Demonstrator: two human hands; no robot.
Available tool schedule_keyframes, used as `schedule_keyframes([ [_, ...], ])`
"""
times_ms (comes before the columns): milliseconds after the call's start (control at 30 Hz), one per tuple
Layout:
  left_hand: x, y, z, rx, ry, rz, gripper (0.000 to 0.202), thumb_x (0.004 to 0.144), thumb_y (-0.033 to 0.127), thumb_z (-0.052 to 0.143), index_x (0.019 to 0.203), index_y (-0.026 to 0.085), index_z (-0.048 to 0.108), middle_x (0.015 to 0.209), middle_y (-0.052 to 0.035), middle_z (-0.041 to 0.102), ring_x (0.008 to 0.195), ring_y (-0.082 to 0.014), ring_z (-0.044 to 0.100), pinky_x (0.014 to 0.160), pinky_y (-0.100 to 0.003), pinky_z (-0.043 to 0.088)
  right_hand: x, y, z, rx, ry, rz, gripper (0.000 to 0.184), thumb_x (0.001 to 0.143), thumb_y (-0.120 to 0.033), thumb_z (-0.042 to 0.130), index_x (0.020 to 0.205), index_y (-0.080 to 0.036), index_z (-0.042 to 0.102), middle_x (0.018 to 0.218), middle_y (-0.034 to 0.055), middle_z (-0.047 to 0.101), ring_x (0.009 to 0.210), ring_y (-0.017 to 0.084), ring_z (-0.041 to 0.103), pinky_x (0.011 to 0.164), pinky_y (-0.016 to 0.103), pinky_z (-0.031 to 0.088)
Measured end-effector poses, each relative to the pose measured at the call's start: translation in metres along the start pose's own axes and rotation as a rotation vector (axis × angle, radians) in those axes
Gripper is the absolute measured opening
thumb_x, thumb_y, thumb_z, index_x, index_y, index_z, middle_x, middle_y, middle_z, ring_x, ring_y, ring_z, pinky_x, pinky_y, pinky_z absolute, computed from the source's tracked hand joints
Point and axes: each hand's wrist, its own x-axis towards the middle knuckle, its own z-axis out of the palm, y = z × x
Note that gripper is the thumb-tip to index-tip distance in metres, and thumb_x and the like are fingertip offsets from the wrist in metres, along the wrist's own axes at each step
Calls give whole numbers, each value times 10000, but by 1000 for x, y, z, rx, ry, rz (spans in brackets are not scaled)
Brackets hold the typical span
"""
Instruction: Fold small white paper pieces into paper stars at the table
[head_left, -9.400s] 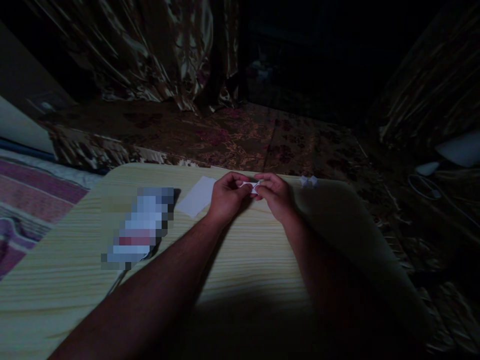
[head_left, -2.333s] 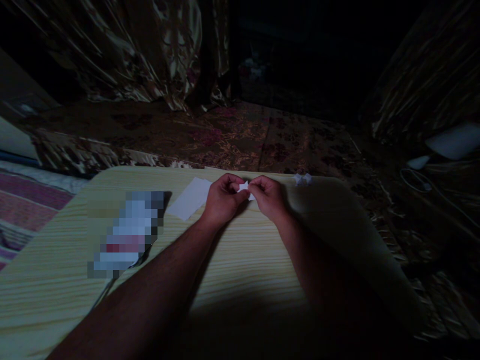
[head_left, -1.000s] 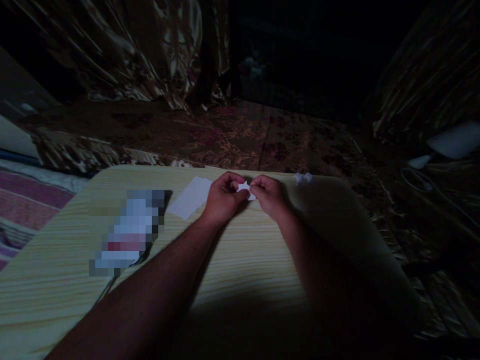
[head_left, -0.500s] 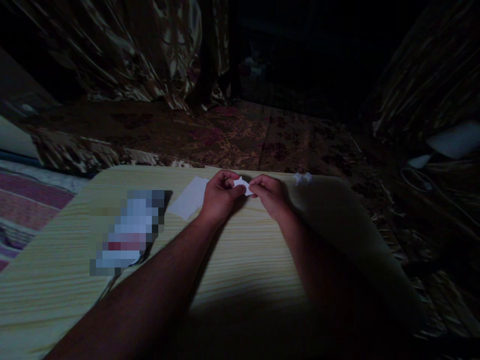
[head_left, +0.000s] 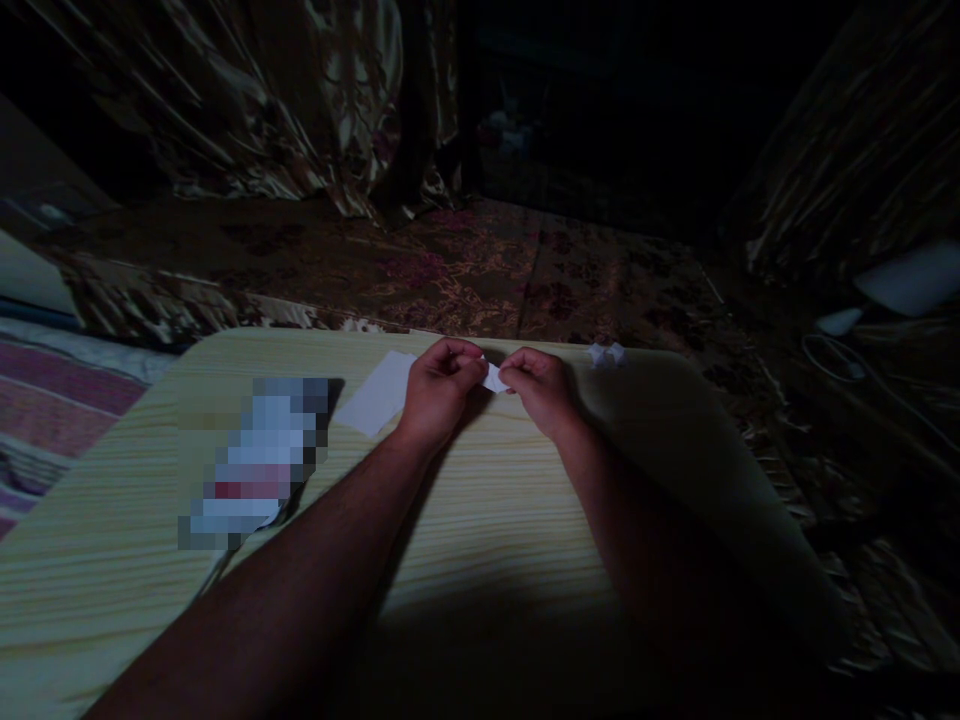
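Observation:
A small folded piece of white paper (head_left: 493, 377) is pinched between my two hands, just above the far part of the table. My left hand (head_left: 442, 385) grips its left side with thumb and fingers and covers much of it. On the other side, my right hand (head_left: 537, 388) pinches the right end. Beside my left hand lies a flat sheet of white paper (head_left: 375, 395). To the right, near the far table edge, sit small folded white paper pieces (head_left: 607, 355) with pointed corners.
The table (head_left: 495, 520) has a pale wood-grain top. A pixelated, blurred-out object (head_left: 255, 460) with a cable lies at left. Beyond the table is a dark flowered cloth surface (head_left: 465, 260) under curtains (head_left: 330, 110). A white lamp-like object (head_left: 911, 280) with a cord is at right.
The fingers of my left hand have closed further over the folded paper, so less of it shows. My right hand keeps nearly the same place.

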Motion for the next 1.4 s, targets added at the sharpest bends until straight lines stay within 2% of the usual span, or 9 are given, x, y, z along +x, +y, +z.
schedule_keyframes([
  [267, -2, 1, 0, 75, -22, 29, 239, 673, 216, 720, 900, 186, 654, 641, 28, 596, 563, -96, 534, 566, -221, 421, 0, -1, 1, 49, 21, 22, 77, 681, -249, 624, 687, -174, 606, 605, -37, 560, 573, 108, 501, 531, 235, 386],
  [467, -3, 0, -2, 130, -43, -2, 134, 667, 207, 719, 778, 152, 666, 640, 15, 594, 552, -83, 496, 543, -210, 382, 0, -2, -1, -21, 25, -1, 84, 673, -247, 620, 657, -168, 595, 596, -37, 556, 577, 102, 500, 548, 233, 378],
  [733, -2, -1, -3, 103, -47, -6, 163, 680, 229, 709, 808, 148, 647, 626, 21, 572, 525, -74, 452, 510, -205, 342, -1, -8, 1, 47, -33, 87, 196, 684, -348, 653, 754, -167, 625, 615, -27, 592, 569, 107, 526, 541, 231, 399],
  [933, -4, 1, -3, 122, -76, 18, 125, 695, 213, 683, 802, 156, 651, 635, 20, 568, 545, -80, 458, 526, -209, 350, -1, -9, 2, -10, -18, 81, 132, 662, -293, 623, 657, -162, 606, 531, -36, 557, 513, 95, 482, 508, 224, 346],
  [1167, -4, 2, -3, 145, -110, 8, 105, 697, 200, 673, 792, 156, 660, 666, 8, 588, 572, -90, 479, 535, -214, 358, -1, -5, 3, -31, 7, 72, 113, 650, -280, 606, 655, -168, 601, 529, -43, 534, 519, 100, 472, 499, 226, 343],
  [1400, -3, 1, -3, 153, -124, 20, 71, 696, 172, 643, 765, 160, 655, 614, 15, 565, 554, -97, 472, 526, -222, 348, 0, -2, 2, -36, -7, 60, 114, 649, -277, 613, 661, -164, 613, 571, -35, 555, 547, 104, 496, 531, 233, 382],
])
